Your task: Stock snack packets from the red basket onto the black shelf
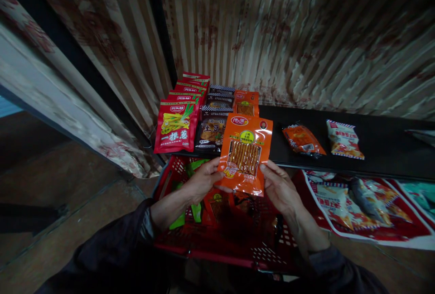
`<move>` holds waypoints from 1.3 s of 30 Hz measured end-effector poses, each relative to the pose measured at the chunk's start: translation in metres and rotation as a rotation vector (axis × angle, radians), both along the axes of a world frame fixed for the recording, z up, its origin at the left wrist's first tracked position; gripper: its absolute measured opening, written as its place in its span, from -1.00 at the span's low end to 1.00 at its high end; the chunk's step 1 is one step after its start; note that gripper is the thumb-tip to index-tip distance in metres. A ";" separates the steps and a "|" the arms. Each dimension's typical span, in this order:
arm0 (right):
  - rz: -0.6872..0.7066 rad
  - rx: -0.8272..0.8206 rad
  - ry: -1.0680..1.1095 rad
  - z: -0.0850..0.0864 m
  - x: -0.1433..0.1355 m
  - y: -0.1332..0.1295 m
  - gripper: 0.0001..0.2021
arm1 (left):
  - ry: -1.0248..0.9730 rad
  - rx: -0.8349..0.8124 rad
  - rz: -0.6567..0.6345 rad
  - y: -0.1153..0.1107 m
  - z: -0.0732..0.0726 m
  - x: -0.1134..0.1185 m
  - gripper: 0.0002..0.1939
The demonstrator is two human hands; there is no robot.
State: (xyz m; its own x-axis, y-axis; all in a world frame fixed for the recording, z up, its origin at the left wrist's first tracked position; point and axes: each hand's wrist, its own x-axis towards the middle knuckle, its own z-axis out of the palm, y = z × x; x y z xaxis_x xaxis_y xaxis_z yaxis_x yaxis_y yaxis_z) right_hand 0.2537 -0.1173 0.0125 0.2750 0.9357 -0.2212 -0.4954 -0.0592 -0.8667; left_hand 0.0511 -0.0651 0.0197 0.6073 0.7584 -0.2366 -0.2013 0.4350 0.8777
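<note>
An orange snack packet with a clear window showing brown sticks is held upright between my two hands. My left hand pinches its lower left edge, and my right hand grips the lower right edge. Right behind it, another orange packet stands on the black shelf. To the left are a row of dark potato snack packets and a row of red packets. Below my hands sits a red basket with green packets and more orange packets inside.
Farther right on the shelf lie an orange-and-black packet and a white-and-red packet. A second red basket holds several white-and-red packets. Pleated curtain hangs behind the shelf, and a dark post rises at its left end.
</note>
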 end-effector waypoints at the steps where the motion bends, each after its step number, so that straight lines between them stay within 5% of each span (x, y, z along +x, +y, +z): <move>1: 0.047 0.004 -0.013 0.001 -0.001 -0.001 -0.68 | -0.009 0.013 0.017 0.001 0.001 0.000 -0.55; 7: 0.223 0.009 -0.043 0.002 -0.007 -0.005 -0.58 | 0.005 0.051 0.076 0.004 0.004 0.000 -0.55; 30: -0.022 0.038 -0.069 0.005 -0.022 -0.010 -0.76 | 0.044 0.121 0.098 -0.003 0.007 0.001 -0.58; 36: -0.035 0.074 -0.188 0.011 -0.026 -0.019 -0.75 | 0.089 0.150 0.245 -0.012 0.011 0.008 -0.08; 39: -0.001 0.152 -0.374 0.016 -0.026 -0.026 -0.77 | 0.108 0.198 0.249 -0.018 0.016 0.009 0.02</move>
State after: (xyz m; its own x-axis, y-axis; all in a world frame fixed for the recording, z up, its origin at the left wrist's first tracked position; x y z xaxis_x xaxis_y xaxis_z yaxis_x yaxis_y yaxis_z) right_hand 0.2279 -0.1430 0.0287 0.3111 0.9497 0.0355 -0.1445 0.0842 -0.9859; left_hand 0.0597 -0.0831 0.0352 0.3770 0.9180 -0.1231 -0.1811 0.2034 0.9622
